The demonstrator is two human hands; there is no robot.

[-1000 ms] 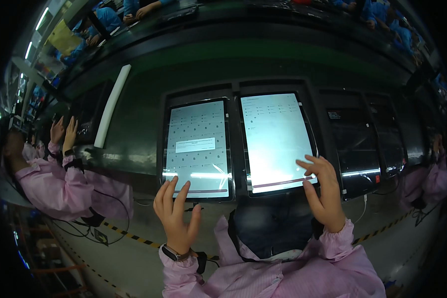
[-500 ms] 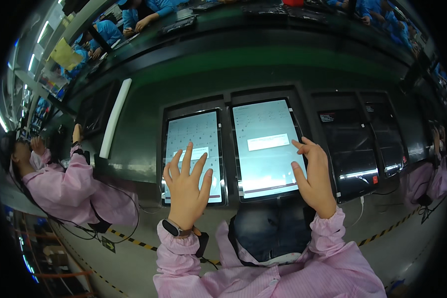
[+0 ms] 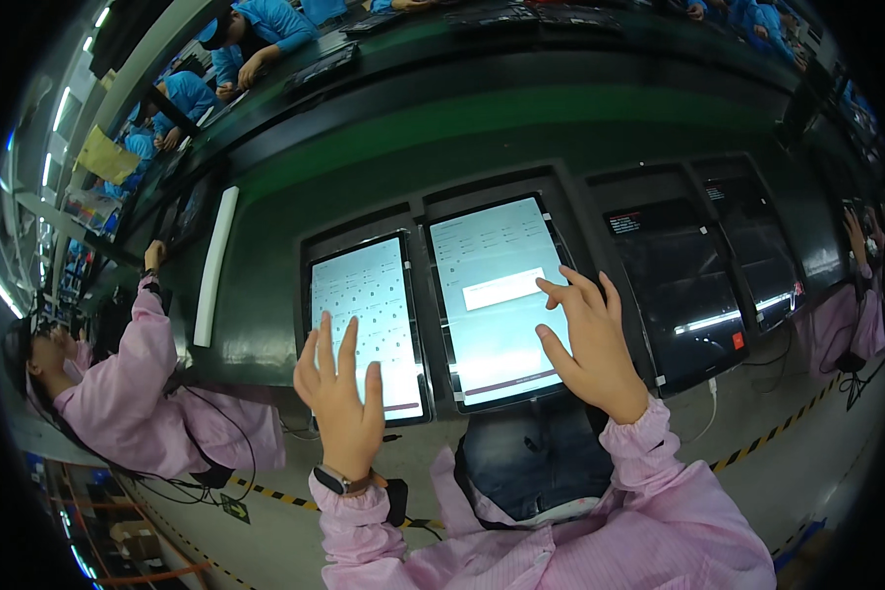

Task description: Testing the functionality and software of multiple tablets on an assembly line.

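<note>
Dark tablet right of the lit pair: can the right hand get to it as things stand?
Probably yes. The right hand hovers over the right lit tablet, and the dark tablet sits directly beside it with nothing between.

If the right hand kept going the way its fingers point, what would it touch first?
Probably the white box in the middle of the lit right tablet: the right hand points up-left with its forefinger tip right beside that box. Whether it already touches the glass cannot be told from one view.

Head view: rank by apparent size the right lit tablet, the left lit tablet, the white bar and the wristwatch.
1. Right lit tablet, largest.
2. Left lit tablet, somewhat smaller, though fisheye bending makes the gap unsure.
3. White bar, long but thin.
4. Wristwatch, smallest.
</note>
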